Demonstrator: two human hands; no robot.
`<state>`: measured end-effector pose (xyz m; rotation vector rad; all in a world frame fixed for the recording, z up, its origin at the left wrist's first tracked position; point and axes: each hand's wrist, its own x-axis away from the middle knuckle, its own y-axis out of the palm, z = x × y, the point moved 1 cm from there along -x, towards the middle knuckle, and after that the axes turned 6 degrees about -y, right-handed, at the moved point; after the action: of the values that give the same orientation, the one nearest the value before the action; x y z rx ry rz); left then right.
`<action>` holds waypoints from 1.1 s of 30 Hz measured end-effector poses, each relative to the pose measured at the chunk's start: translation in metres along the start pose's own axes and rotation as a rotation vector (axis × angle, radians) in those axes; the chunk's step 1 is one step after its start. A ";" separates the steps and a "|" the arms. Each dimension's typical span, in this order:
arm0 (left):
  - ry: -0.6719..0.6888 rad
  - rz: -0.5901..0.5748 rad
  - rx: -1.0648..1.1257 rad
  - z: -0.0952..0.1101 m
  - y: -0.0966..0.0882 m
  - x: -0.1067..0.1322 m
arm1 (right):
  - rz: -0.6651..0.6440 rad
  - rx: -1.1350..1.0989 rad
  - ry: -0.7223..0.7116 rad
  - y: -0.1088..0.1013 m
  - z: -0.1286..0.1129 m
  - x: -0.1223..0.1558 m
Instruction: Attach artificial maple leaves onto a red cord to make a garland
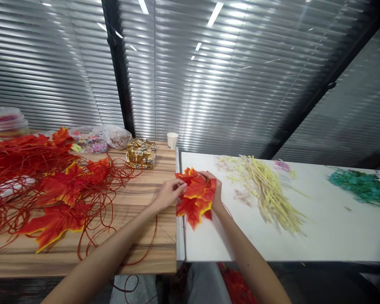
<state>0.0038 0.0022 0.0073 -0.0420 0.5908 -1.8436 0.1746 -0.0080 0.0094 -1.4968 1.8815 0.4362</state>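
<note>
A bunch of red artificial maple leaves [194,194] with yellow edges is held up over the seam between the two tables. My right hand [218,188] is wrapped round its right side, with the fingers partly behind the leaves. At the left edge, my left hand [171,192] is closed in a pinch against the bunch; whether it grips a leaf or a string there I cannot make out. Thin red cord [156,236] hangs in a loop from near my left hand over the wooden table.
More maple leaves [61,185] and tangled red cord cover the left of the wooden table [139,249]. Behind are plastic bags [116,137], a gold packet [141,154] and a paper cup [172,140]. Yellow stems [266,190] and green foliage [364,185] lie on the white table [304,249].
</note>
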 end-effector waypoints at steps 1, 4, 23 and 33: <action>-0.002 -0.001 -0.003 0.000 0.000 0.000 | -0.001 -0.002 0.003 0.000 0.001 0.000; -0.006 -0.004 -0.006 0.002 -0.001 0.000 | -0.001 -0.023 0.019 0.001 0.002 -0.001; -0.038 0.062 0.009 -0.001 -0.002 -0.003 | 0.214 -0.556 0.349 -0.002 0.018 -0.008; -0.020 0.022 -0.017 -0.013 0.002 -0.004 | 0.289 -0.896 0.563 -0.011 0.015 -0.016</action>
<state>0.0034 0.0104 -0.0041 -0.0653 0.5908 -1.8149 0.1911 0.0103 0.0118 -2.0588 2.5324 1.2168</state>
